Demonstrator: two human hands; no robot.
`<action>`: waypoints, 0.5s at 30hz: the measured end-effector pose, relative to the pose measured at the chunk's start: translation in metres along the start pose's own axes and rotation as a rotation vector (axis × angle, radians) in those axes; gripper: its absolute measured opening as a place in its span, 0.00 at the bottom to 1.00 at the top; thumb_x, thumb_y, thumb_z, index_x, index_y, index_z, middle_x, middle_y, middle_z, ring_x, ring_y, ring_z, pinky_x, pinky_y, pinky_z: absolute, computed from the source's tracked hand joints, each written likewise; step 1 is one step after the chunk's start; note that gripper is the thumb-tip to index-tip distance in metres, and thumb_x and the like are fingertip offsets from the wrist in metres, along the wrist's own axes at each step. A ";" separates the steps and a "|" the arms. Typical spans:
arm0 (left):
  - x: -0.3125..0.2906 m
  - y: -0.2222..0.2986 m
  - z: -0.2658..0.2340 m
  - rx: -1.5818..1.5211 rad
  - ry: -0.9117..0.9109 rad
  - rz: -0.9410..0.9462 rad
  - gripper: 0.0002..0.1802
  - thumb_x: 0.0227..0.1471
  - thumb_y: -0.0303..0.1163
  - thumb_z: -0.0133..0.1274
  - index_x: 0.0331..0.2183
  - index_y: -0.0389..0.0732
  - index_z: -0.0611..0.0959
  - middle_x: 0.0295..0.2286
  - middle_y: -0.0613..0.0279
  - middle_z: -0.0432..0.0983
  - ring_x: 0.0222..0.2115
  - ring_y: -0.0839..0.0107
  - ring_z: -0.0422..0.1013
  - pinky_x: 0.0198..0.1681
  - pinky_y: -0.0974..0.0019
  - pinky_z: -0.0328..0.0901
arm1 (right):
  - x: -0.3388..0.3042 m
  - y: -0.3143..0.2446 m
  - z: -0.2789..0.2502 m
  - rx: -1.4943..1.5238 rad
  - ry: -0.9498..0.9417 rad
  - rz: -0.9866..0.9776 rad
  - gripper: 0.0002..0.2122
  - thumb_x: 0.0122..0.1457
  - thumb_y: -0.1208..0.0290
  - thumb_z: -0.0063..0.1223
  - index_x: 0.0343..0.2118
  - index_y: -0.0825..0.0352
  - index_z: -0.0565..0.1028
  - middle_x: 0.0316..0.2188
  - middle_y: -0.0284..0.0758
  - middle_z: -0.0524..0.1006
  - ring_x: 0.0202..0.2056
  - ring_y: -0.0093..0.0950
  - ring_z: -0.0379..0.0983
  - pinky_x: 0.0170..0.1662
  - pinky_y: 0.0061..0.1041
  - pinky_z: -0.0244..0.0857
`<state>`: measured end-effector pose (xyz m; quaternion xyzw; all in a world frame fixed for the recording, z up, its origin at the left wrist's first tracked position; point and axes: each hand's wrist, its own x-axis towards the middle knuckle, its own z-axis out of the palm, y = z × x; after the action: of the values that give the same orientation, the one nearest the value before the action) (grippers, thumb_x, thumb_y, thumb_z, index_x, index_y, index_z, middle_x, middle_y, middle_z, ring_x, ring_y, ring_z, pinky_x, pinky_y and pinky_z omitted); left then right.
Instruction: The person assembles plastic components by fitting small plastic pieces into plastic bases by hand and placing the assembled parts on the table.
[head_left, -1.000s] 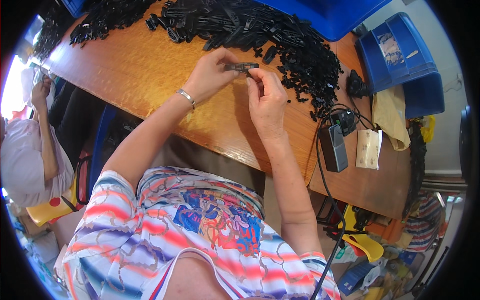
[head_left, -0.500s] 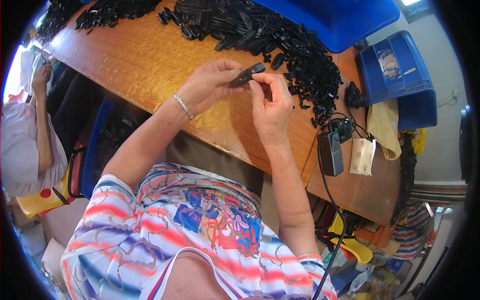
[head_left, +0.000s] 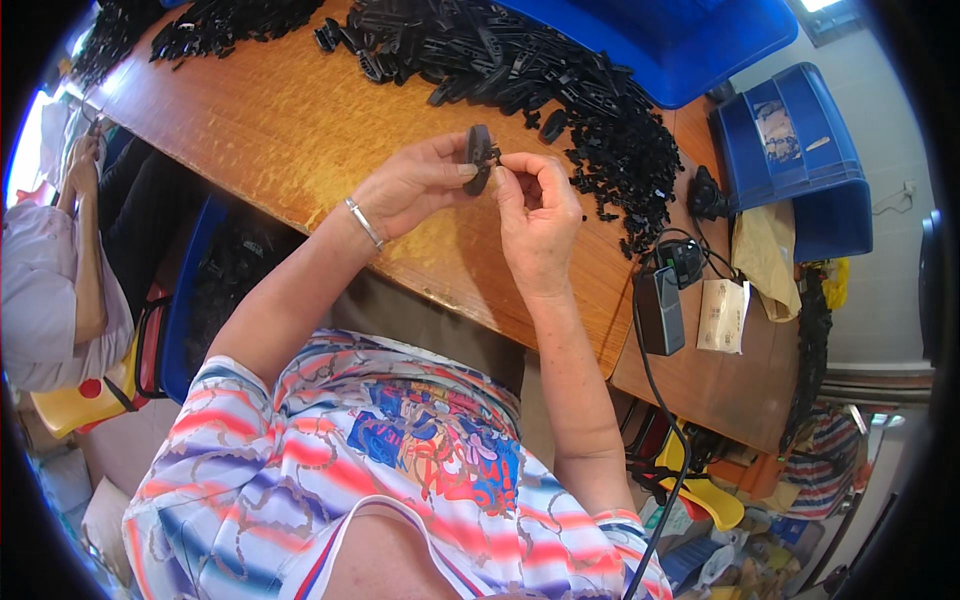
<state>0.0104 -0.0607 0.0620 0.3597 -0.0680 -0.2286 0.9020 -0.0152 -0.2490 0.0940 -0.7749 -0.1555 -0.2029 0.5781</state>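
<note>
Black plastic is what our fingers are busy with: the thumb and fingers of our left hand are clamped on a long, rounded part, held upright on its end above the table, while the thumb and forefinger of our right hand come together on a small dark piece at its right side. Whether the two already join, we cannot tell; the gap is too small to read. We judge the step in hand to be fitting the small piece to the long part, and the next move seems to call for a steady left grip and a fine, well-aligned push from the right fingertips. Beyond our hands lies a heap of long black parts, running into a spread of smaller black bits on the right. A blue bin stands behind them. Farther right sit a dark box-shaped device and a pale packet; well off to our left, a co-worker sits.
</note>
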 end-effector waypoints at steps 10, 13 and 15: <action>-0.002 0.001 0.009 0.177 0.101 0.002 0.31 0.62 0.22 0.61 0.64 0.36 0.72 0.51 0.63 0.77 0.52 0.71 0.77 0.59 0.64 0.74 | -0.001 0.004 0.006 -0.036 -0.091 0.111 0.06 0.60 0.83 0.64 0.39 0.71 0.79 0.34 0.40 0.79 0.34 0.32 0.79 0.38 0.29 0.73; -0.003 -0.001 0.011 0.206 0.117 0.009 0.29 0.63 0.22 0.60 0.63 0.35 0.72 0.51 0.63 0.77 0.51 0.72 0.76 0.57 0.66 0.73 | -0.001 0.010 0.005 0.051 -0.065 0.190 0.06 0.59 0.83 0.65 0.38 0.71 0.79 0.33 0.40 0.78 0.33 0.32 0.78 0.37 0.30 0.72; -0.007 -0.002 0.011 0.207 0.116 0.021 0.28 0.64 0.22 0.60 0.63 0.34 0.72 0.51 0.62 0.77 0.51 0.73 0.76 0.56 0.67 0.73 | -0.004 0.018 0.007 -0.041 -0.130 0.208 0.08 0.56 0.81 0.68 0.36 0.70 0.78 0.31 0.39 0.77 0.31 0.33 0.77 0.36 0.31 0.71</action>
<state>0.0001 -0.0653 0.0686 0.4630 -0.0427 -0.1899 0.8647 -0.0094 -0.2471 0.0748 -0.8099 -0.1072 -0.0944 0.5689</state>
